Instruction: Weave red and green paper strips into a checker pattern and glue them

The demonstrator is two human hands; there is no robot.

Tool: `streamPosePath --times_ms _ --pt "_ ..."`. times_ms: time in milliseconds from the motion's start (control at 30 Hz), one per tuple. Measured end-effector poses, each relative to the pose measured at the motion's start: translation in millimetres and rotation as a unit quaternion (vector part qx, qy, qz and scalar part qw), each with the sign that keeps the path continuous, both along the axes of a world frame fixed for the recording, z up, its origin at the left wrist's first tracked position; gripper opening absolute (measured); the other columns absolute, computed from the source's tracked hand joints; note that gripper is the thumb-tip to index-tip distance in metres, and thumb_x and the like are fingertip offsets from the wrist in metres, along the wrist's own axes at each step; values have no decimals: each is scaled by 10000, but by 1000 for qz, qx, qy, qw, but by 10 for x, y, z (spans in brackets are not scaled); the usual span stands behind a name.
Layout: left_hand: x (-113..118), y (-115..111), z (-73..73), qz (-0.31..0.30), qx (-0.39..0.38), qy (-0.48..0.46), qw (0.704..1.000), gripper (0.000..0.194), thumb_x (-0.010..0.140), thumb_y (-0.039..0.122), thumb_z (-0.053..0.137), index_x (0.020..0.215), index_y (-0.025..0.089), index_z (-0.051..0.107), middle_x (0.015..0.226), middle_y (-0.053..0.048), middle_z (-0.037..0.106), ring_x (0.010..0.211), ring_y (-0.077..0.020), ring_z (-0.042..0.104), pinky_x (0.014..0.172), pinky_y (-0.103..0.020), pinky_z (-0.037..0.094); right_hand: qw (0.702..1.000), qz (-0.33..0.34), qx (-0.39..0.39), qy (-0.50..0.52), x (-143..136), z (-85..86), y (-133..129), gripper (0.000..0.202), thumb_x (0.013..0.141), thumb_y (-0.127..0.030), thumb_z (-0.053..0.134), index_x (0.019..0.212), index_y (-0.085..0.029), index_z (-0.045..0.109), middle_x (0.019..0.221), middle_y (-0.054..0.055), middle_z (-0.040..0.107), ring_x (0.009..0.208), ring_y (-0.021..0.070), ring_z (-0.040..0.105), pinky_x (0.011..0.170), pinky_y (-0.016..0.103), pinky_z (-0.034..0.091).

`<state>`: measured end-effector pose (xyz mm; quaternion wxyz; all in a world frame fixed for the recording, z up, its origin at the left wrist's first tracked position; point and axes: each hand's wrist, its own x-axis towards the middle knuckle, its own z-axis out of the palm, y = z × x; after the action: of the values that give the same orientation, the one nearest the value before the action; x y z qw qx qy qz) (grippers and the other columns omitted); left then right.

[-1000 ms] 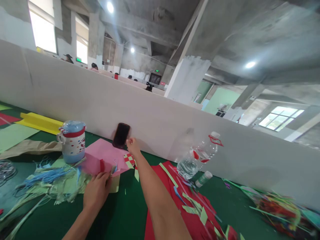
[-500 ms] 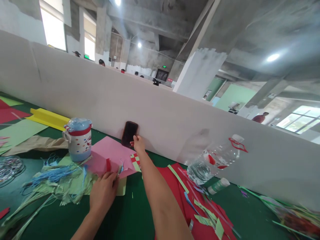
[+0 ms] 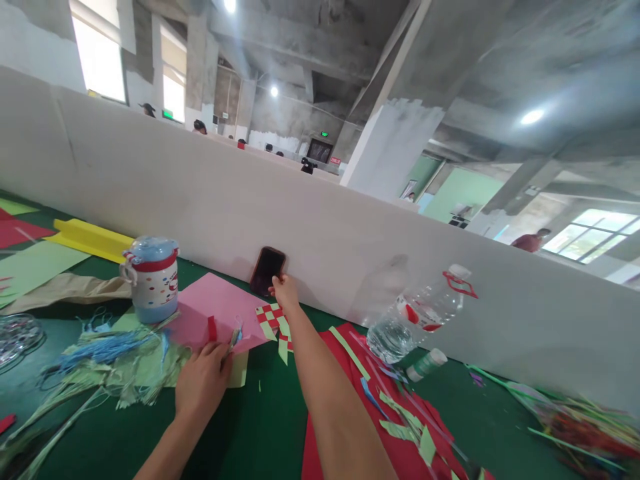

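My right hand (image 3: 285,292) reaches forward with its fingers closed at the lower right edge of a dark phone (image 3: 266,268), which leans against the white partition. Over the near edge of a pink sheet (image 3: 215,300), my left hand (image 3: 206,373) is closed on a small tool whose tip pokes out beside the fingers; its kind is unclear. A red strip (image 3: 212,328) stands by the left fingertips. Partly behind my right wrist lies a red and green woven paper piece (image 3: 270,319).
White partition (image 3: 320,227) across the back. Blue-lidded jug (image 3: 156,283), blue and green tassels (image 3: 105,353) to the left. Tilted water bottle (image 3: 415,317), small green-white tube (image 3: 427,364), red paper with scraps (image 3: 350,387) to the right. Bundled strips (image 3: 585,427) at far right.
The phone has shifted a little right along the partition with my right hand. More of the woven paper piece shows. My left hand stays about where it was.
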<state>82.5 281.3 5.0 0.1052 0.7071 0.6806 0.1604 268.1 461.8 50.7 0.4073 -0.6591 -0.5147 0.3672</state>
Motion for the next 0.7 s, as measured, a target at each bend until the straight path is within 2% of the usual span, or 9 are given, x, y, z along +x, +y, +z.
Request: streamPosePath --times_ms 233,300,367,467,500,600,700 --pt "-14 15 -33 0 -4 4 1000 423 1050 324 342 1218 256 724 1304 -92 736 1092 -292 695 903 -406 488 996 13 48 -72 191 221 -153 344 1017 -367 660 1300 -176 619 1267 91 659 1030 230 692 864 426 611" --pt "-20 20 -36 -2 -7 4 1000 411 1057 326 347 1219 247 717 1299 -97 733 1108 -280 689 921 -406 492 991 29 75 -107 296 275 -339 353 1016 -375 660 1302 -174 616 1278 95 654 1044 235 688 880 438 604" --pt "-32 26 -30 -9 -8 3 1000 360 1061 327 392 1214 221 700 1261 -93 737 1104 -256 685 964 -426 495 982 66 99 -146 380 282 -648 302 1021 -365 647 1251 -171 645 1217 82 685 1023 227 694 891 434 592" --pt "-61 36 -7 -13 -11 -2 1000 288 1036 369 519 1193 186 675 1211 -76 727 1078 -226 685 989 -469 519 957 173 111 -204 375 183 -1254 165 1011 -256 585 1048 -234 744 955 4 765 892 188 717 866 350 571" --pt "-69 40 1 -11 -11 -3 1000 288 1019 389 560 1187 183 672 1199 -73 722 1073 -224 685 981 -476 532 944 213 114 -223 326 126 -1447 158 979 -232 609 995 -259 763 952 -13 779 905 187 722 881 332 562" --pt "-72 44 22 -8 -7 -6 1000 292 985 405 625 1167 182 672 1181 -70 715 1067 -229 685 962 -484 555 900 312 130 -277 74 -62 -1845 182 912 -219 694 1072 -257 772 1152 14 785 1138 225 694 1038 337 499" --pt "-40 22 56 -7 12 -14 1000 297 976 379 645 1196 181 666 1203 -73 709 1097 -238 681 990 -505 548 864 360 140 -322 -185 -208 -1944 289 869 -218 764 1158 -203 748 1269 71 748 1254 241 644 1155 342 412"
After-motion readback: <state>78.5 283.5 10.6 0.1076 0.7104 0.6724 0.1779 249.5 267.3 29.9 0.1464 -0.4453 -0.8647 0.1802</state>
